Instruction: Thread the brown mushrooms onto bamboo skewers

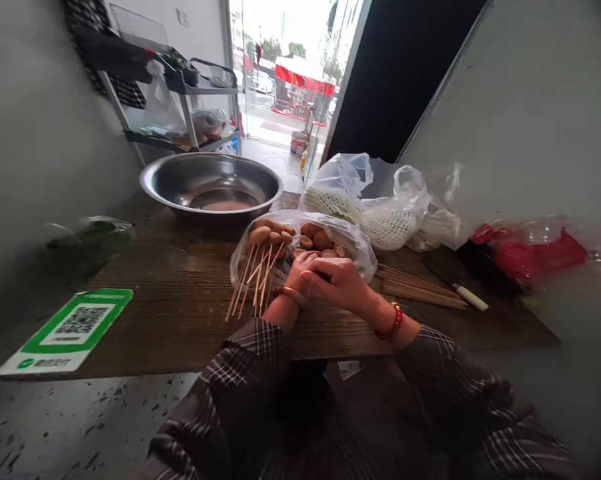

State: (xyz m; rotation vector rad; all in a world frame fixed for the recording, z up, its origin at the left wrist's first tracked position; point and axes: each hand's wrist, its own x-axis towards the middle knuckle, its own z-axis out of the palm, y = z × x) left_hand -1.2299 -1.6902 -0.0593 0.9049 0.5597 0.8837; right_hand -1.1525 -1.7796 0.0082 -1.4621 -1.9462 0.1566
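My left hand (pixel 300 275) and my right hand (pixel 334 279) meet at the front of an open clear plastic bag (pixel 363 250). The right one lies partly over the left, its fingers bent; whatever they hold is hidden. Brown round pieces (pixel 321 240) lie in the bag just beyond my hands. To the left, several skewered brown pieces (pixel 260 235) rest in the bag, their wooden sticks (pixel 250 280) pointing toward me. More bare sticks (pixel 420 288) lie in a bundle to the right, beside a knife with a pale handle (pixel 471 297).
A large metal basin (pixel 211 183) stands at the back left of the wooden table (pixel 180 293). Plastic bags with white netting (pixel 387 223) sit at the back right, near a red bag (pixel 535 257). A green QR-code card (pixel 73 327) lies at the front left.
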